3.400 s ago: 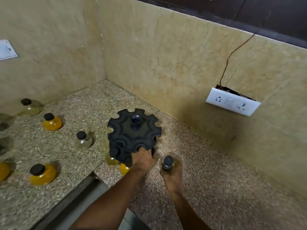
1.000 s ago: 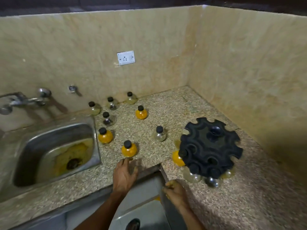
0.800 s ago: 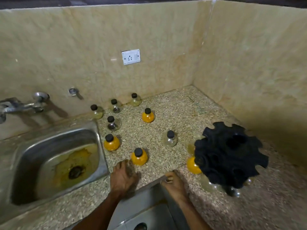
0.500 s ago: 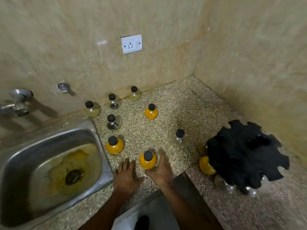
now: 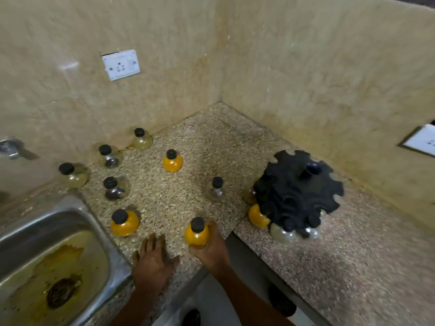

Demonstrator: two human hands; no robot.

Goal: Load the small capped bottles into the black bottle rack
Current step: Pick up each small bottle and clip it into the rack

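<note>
Nearest to us, the left hand (image 5: 153,262) lies flat on the granite counter (image 5: 329,267) beside the steel sink (image 5: 30,234), fingers straight and holding nothing, much as it lay half a second ago. Just to its right, the right hand (image 5: 208,248) now has its fingers curled round the belly of an orange bottle (image 5: 196,234), black cap upward. A second ago this hand rested bare at the counter's edge; half a second ago it had only reached the bottle. We read this as a grip just completed; whether the bottle has left the counter we cannot tell.

Farther right, the black bottle rack (image 5: 297,192) stands where it did, with an orange bottle (image 5: 257,216) and two clear ones (image 5: 282,231) hanging at its near rim. Several slots along the upper rim show open.

Beyond the hands, seven bottles wait loose on the counter: an orange one by the sink (image 5: 124,222), a clear one (image 5: 215,190) near the rack, a dark-filled one (image 5: 114,189), another orange one (image 5: 172,161), and three (image 5: 70,175) (image 5: 108,156) (image 5: 141,140) along the back wall.

We judge loading well short of done; the next move is to carry the gripped bottle right and seat its neck in a free slot.
</note>
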